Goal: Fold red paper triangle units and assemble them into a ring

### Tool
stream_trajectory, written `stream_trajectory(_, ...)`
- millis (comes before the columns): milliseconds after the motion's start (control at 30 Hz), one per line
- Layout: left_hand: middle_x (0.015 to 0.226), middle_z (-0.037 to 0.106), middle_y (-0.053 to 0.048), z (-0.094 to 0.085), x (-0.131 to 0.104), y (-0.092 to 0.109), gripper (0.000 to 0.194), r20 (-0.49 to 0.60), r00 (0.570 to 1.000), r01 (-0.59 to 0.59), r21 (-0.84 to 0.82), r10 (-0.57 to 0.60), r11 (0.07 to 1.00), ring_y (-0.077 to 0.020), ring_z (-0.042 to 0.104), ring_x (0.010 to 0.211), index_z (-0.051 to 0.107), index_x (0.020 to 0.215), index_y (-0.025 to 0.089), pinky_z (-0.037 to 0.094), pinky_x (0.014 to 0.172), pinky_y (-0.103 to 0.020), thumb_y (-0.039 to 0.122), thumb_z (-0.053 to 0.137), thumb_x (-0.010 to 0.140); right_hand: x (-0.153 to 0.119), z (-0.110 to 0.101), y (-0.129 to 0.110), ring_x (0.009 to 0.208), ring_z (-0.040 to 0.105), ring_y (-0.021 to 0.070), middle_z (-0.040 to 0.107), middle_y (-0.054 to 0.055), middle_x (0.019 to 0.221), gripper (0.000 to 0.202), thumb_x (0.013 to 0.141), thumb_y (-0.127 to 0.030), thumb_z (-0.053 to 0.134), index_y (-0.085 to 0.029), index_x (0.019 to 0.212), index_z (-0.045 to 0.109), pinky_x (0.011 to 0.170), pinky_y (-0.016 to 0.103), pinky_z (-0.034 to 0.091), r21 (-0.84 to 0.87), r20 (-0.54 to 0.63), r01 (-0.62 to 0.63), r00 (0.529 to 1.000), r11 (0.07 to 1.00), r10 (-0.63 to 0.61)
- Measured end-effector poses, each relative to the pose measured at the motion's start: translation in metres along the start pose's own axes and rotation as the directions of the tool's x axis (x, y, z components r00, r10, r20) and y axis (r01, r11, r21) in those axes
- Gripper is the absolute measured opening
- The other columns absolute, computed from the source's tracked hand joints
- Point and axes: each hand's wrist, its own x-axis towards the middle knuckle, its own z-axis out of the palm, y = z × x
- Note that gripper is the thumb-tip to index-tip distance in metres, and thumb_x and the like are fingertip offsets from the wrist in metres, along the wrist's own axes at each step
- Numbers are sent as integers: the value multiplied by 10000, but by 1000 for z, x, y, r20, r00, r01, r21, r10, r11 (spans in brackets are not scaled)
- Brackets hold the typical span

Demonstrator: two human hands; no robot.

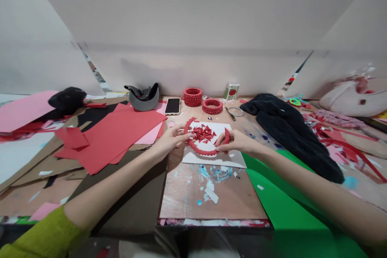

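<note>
Between my two hands a curved chain of folded red paper pieces [202, 152] hangs in a U shape above a white board [214, 161]. My left hand [173, 140] is closed on its left side, and the chain's end rises past those fingers. My right hand [232, 142] pinches it near the other end, where a pointed tip sticks up. A small heap of folded red paper triangles [204, 133] lies on the board inside the curve. Behind the board stand a taller ring [192, 97] and a lower ring [212, 106], both of folded red paper.
Red paper sheets [121, 133] and a grey cap [144, 96] lie left, with a phone [173, 106] beside them. A small box [232, 91] stands at the back. Dark cloth [287, 129] and green sheets [272, 193] lie right. A white partition [193, 20] closes off the back.
</note>
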Motion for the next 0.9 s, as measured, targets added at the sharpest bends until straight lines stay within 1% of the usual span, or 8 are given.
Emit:
stream_trajectory(67,979,722,-90,0,1,0,500,28,999,-20,18,20,1000,-202,676,847,629,1164,166,503,634,-237,320,771,710,-1,0,-1,568,574,110,657,23,628,271,644,-343,801,-126,784,721,560,233,462,5,9,-10,1000,1000,10)
stream_trajectory(233,1064,707,-95,2,-1,-4,512,116,993,-34,61,27,998,-222,659,946,614,1219,164,515,810,-319,288,737,738,0,-1,-1,598,611,126,689,43,722,258,634,-346,801,-142,774,726,574,252,490,-31,55,-28,998,999,30)
stream_trajectory(367,1124,688,-112,3,-2,-4,468,163,986,-46,132,24,990,-232,642,998,631,1188,135,499,855,-327,295,718,757,1,-2,3,608,624,131,694,40,724,264,638,-357,798,-151,789,732,579,251,497,-49,71,-34,997,998,38)
stream_trajectory(467,1166,675,-103,5,-2,-3,500,209,977,-66,118,40,991,-242,625,1051,624,1209,159,496,882,-340,287,734,739,2,-3,5,593,615,121,702,49,756,271,638,-361,799,-144,785,731,563,244,489,-50,73,-29,997,998,33)
stream_trajectory(567,1172,671,-103,7,-4,0,503,205,978,-63,100,42,993,-249,616,1073,632,1196,163,498,884,-343,262,750,717,3,-5,7,590,611,117,704,54,764,274,643,-356,797,-135,791,729,561,239,481,-39,80,-29,996,999,32)
stream_trajectory(733,1110,686,-97,9,-9,5,463,178,983,15,153,-42,988,-236,644,987,642,1156,156,526,777,-301,278,749,723,6,-8,6,597,599,115,686,42,718,293,661,-346,787,-124,840,719,570,240,464,-41,140,-38,989,998,44)
stream_trajectory(833,1058,696,-88,7,-9,7,415,125,992,18,128,-34,992,-207,664,905,645,1128,157,530,750,-287,315,727,753,8,-11,-2,610,598,117,677,26,711,331,657,-358,790,-132,884,708,586,243,461,-58,196,-35,979,998,46)
stream_trajectory(900,983,709,-83,5,-8,7,373,78,997,12,87,-19,996,-188,673,840,650,1088,149,528,748,-286,326,717,766,12,-17,-11,623,597,117,672,20,725,327,685,-397,767,-143,881,704,589,241,457,-111,233,-10,972,994,36)
